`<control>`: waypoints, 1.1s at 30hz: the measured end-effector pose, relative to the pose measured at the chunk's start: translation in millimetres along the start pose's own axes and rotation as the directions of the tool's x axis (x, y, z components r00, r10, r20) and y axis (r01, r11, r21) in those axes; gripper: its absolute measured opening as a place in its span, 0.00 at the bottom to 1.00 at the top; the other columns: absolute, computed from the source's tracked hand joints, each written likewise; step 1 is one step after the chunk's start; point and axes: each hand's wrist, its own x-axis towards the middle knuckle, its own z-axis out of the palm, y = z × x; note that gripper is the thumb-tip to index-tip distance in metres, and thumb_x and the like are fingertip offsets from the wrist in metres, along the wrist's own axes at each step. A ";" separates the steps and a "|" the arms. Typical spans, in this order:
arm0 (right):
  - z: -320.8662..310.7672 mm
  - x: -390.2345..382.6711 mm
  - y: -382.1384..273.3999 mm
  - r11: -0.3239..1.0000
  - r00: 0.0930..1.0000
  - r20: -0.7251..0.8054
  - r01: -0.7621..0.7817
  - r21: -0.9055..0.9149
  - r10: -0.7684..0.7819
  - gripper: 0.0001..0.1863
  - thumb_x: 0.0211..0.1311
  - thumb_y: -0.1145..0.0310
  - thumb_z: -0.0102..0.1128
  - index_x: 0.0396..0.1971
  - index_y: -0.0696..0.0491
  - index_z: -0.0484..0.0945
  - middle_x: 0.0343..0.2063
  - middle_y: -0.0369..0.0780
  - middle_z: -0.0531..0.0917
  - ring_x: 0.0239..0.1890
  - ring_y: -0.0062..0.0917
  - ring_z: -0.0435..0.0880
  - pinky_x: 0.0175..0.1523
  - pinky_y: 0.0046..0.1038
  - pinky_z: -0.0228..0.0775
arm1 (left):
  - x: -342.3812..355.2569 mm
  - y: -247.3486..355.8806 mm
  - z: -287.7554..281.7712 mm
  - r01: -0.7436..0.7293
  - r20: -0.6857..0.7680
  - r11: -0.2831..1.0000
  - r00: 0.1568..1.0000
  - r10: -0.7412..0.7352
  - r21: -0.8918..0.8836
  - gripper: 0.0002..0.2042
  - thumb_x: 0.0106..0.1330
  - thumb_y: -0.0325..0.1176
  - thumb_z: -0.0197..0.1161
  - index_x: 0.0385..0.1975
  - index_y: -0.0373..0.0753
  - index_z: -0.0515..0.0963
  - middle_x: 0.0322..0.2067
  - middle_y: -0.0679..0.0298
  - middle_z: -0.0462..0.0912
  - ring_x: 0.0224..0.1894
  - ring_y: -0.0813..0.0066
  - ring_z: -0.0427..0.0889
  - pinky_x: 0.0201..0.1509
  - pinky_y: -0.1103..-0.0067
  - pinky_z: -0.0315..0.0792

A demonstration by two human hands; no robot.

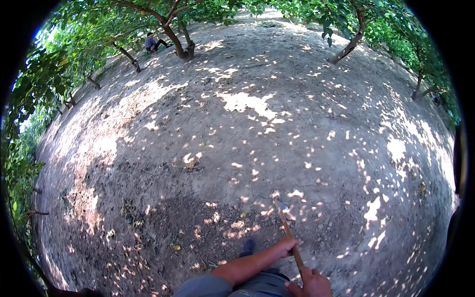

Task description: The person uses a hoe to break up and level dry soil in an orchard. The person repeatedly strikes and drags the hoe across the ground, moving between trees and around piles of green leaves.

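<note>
My left hand (288,246) grips the middle of a long wooden tool handle (285,222), its forearm reaching up from the lower edge. Lower and further right, my right hand (311,284) holds the same handle near its rear end. At the far end, a hoe-like metal blade (282,206) rests on or just above dry, cracked soil (321,188) with loose clods. My dark shoe (247,246) shows just left of the handle, below the blade.
Dappled bare ground slopes away in the curved view. Leafy trees stand along the back and sides, with trunks (180,47) (346,49) rising from the soil. At the back left, another person (151,43) sits low beside the trees. Low branches (38,213) reach in at the left edge.
</note>
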 end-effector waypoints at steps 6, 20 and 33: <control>-6.9 -1.5 12.4 0.999 0.998 -0.047 0.044 -0.012 -0.044 0.28 0.53 0.51 0.56 0.46 0.58 0.68 0.35 0.57 0.77 0.36 0.50 0.80 0.40 0.46 0.72 | 12.9 -1.9 4.0 0.026 0.039 1.000 0.999 -0.026 0.012 0.08 0.57 0.35 0.63 0.26 0.41 0.71 0.20 0.68 0.71 0.21 0.74 0.73 0.24 0.74 0.72; 19.5 -33.1 85.0 0.959 0.980 -0.191 0.111 0.260 -0.061 0.21 0.56 0.58 0.53 0.40 0.61 0.67 0.35 0.56 0.77 0.35 0.48 0.80 0.40 0.43 0.73 | 14.3 -15.5 20.2 0.088 0.132 0.982 0.985 -0.111 0.167 0.04 0.61 0.30 0.57 0.29 0.38 0.70 0.18 0.62 0.72 0.21 0.68 0.74 0.26 0.71 0.72; 3.8 -10.7 122.2 0.947 0.989 -0.137 -0.002 0.320 0.049 0.21 0.57 0.57 0.54 0.39 0.60 0.66 0.33 0.54 0.76 0.31 0.49 0.79 0.37 0.43 0.73 | 44.8 -14.6 42.3 0.198 0.068 0.979 0.977 -0.200 0.039 0.05 0.63 0.30 0.56 0.27 0.39 0.69 0.18 0.63 0.71 0.22 0.70 0.72 0.30 0.74 0.70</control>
